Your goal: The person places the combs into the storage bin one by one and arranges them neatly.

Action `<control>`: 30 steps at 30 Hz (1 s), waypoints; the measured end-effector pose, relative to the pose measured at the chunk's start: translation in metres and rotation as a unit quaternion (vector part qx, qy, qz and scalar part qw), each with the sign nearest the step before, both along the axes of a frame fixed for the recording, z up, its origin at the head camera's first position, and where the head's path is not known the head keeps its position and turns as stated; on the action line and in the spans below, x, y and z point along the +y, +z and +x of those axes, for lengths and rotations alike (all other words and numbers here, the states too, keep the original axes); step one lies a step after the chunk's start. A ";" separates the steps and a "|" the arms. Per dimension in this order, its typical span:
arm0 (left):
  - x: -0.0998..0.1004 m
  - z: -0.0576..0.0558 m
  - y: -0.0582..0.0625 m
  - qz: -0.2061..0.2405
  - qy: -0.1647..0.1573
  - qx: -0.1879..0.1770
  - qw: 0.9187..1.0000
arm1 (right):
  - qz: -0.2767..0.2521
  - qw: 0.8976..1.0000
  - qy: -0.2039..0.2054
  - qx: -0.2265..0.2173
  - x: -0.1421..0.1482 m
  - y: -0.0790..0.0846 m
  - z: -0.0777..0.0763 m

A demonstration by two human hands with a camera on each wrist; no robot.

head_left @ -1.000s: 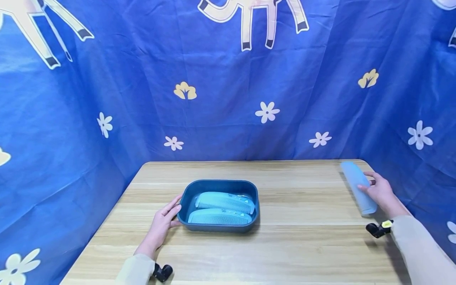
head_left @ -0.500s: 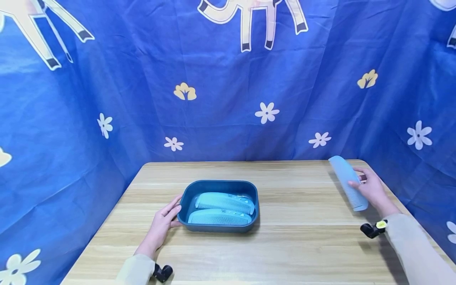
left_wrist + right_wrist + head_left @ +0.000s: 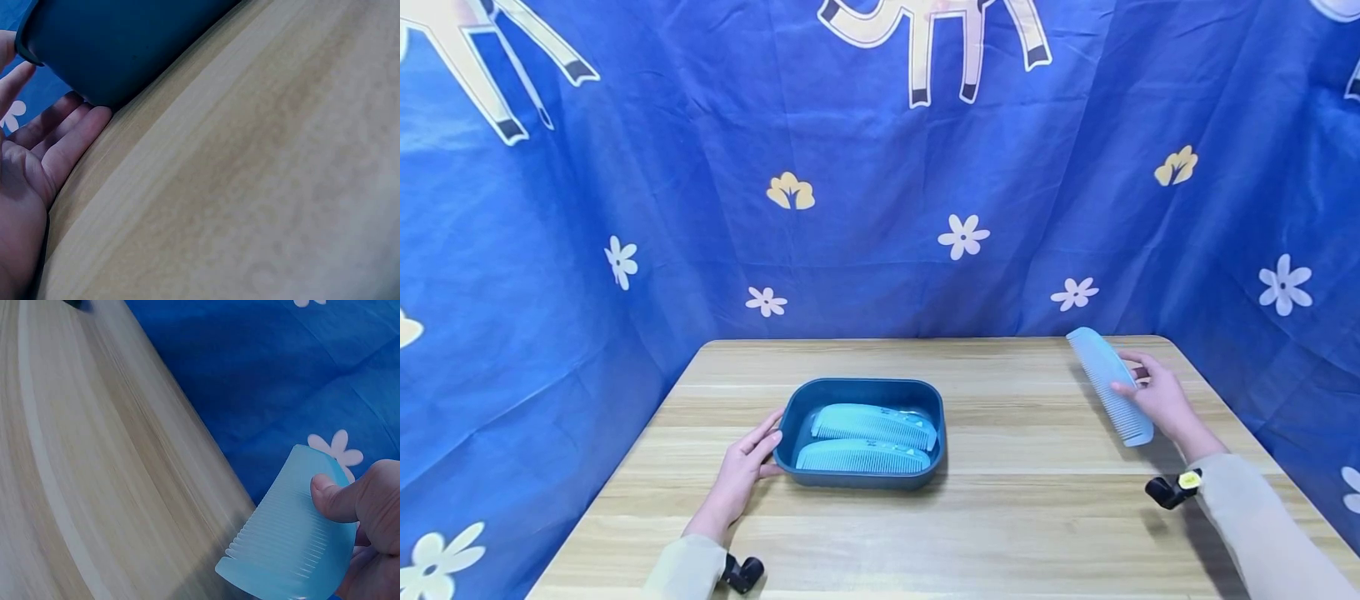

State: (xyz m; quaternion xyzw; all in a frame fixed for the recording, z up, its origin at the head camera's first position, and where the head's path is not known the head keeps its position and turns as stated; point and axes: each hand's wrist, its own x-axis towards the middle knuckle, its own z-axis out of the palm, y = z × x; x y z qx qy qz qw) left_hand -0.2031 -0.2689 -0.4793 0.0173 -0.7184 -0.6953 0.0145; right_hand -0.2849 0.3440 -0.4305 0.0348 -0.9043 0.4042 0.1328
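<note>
My right hand (image 3: 1161,398) pinches a pale blue comb (image 3: 1108,385) near the right side of the table, thumb on its face. The comb tilts above the wood, its teeth toward the left, also plain in the right wrist view. At centre-left stands a dark blue box (image 3: 865,479) with rounded corners. Inside it lie two similar light blue combs, a rear comb (image 3: 872,423) and a front comb (image 3: 857,457). My left hand (image 3: 741,475) rests against the box's left end, one digit at the rim. In the left wrist view, straight fingers (image 3: 78,137) touch the box's lower corner.
The box and hands are over a light wooden table (image 3: 1000,533) with rounded far corners. A blue curtain (image 3: 880,275) with flowers and animal figures hangs behind and at both sides. Each wrist carries a small black camera (image 3: 1168,493).
My right hand has lifted the comb off the right side of the table and carried it leftward, tilting it. The left hand, the box and the combs inside have not moved.
</note>
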 end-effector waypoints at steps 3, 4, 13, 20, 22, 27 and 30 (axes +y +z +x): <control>0.000 0.000 0.000 0.002 0.000 0.001 1.000 | -0.006 1.000 0.010 0.005 -0.007 0.001 0.001; 0.000 0.000 0.000 0.001 0.000 0.000 1.000 | -0.007 1.000 0.014 0.008 -0.010 0.001 0.001; 0.000 0.000 0.001 0.002 -0.002 0.003 1.000 | -0.018 0.998 0.049 0.022 -0.033 0.008 0.002; 0.001 0.001 0.000 0.005 0.000 0.002 1.000 | -0.042 0.996 0.077 0.034 -0.052 0.012 0.006; 0.001 0.001 -0.001 0.006 -0.001 0.002 1.000 | -0.045 0.995 0.084 0.034 -0.057 0.012 0.006; 0.000 0.000 0.000 0.004 -0.001 0.001 1.000 | -0.059 0.992 0.104 0.027 -0.066 0.015 0.008; 0.000 0.000 0.000 0.002 0.000 0.000 1.000 | -0.077 0.990 0.116 0.019 -0.072 0.017 0.010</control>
